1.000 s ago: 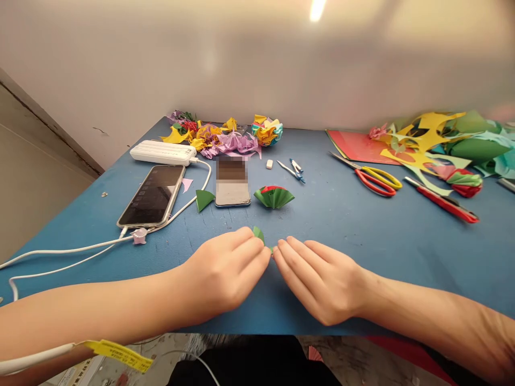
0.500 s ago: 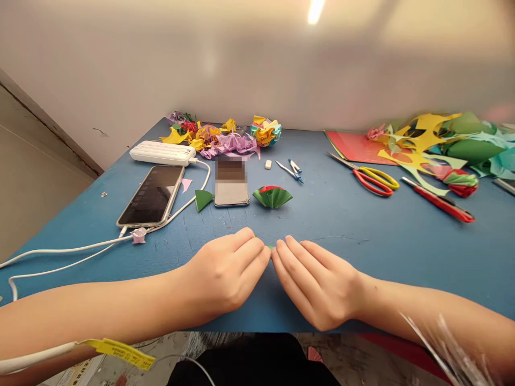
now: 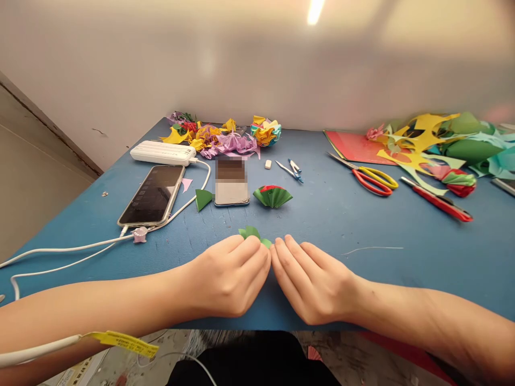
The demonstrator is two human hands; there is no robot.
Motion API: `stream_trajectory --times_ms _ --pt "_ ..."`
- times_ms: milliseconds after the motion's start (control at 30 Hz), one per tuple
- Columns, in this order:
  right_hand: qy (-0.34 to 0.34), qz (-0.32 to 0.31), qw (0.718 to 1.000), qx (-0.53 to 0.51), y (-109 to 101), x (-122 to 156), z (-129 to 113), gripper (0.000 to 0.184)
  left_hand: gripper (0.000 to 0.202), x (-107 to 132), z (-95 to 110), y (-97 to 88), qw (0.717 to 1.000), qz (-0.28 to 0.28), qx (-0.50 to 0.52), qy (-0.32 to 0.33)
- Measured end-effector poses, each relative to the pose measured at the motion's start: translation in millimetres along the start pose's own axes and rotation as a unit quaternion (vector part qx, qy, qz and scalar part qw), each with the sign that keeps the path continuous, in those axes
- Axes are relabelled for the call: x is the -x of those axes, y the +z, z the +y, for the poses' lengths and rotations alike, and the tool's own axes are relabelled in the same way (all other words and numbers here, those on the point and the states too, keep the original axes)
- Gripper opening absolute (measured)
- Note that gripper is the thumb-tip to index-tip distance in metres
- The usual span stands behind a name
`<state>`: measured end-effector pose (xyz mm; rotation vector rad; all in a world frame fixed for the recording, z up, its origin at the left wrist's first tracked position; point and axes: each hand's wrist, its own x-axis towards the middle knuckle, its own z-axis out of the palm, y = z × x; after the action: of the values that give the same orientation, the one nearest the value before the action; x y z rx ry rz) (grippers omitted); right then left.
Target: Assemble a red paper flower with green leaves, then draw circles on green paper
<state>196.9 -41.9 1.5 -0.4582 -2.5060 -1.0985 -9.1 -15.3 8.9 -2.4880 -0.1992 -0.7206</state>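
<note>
My left hand (image 3: pixel 229 276) and my right hand (image 3: pixel 311 279) rest side by side on the blue table (image 3: pixel 362 230) near its front edge. Their fingertips meet and pinch a small green paper piece (image 3: pixel 252 234), which sticks up just beyond the fingers. Most of the piece is hidden under my fingers. A folded green and red paper fan (image 3: pixel 272 196) lies a short way beyond my hands. A small green paper cone (image 3: pixel 203 199) lies to its left.
Two phones (image 3: pixel 153 195) (image 3: pixel 231 182) and a white power bank (image 3: pixel 163 153) with cables lie at the left. Crumpled coloured paper (image 3: pixel 225 136) is piled at the back. Scissors (image 3: pixel 372 177), a red knife (image 3: pixel 438 199) and cut paper sheets (image 3: pixel 434 142) lie at the right.
The green paper piece shows more above my fingertips now. Both hands have drawn slightly closer together and toward me.
</note>
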Motion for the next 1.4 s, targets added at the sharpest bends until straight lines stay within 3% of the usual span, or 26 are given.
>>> stream_trajectory --times_ms 200,467,700,1133,1400 --pt "0.081 0.026 0.994 -0.062 -2.2 -1.5 1.2 0.018 0.023 -1.7 -2.0 1.5 0.998 0.032 0.047 -0.03" --pt "0.1 0.062 0.989 -0.092 -1.9 -2.1 1.1 0.019 0.018 -1.2 -1.3 3.5 0.997 0.06 0.042 -0.033" --pt "0.099 0.051 0.99 -0.091 -1.1 -2.9 3.0 0.017 0.017 -2.7 -1.2 3.8 0.997 0.061 0.04 -0.027" --pt "0.047 0.01 0.996 -0.078 -3.1 0.4 0.1 0.019 0.022 -1.3 -4.2 2.9 0.999 0.008 0.042 0.006" --pt "0.136 -0.008 0.979 -0.149 1.6 2.6 0.3 0.014 0.017 0.1 -5.7 11.0 0.997 0.018 0.069 -0.041"
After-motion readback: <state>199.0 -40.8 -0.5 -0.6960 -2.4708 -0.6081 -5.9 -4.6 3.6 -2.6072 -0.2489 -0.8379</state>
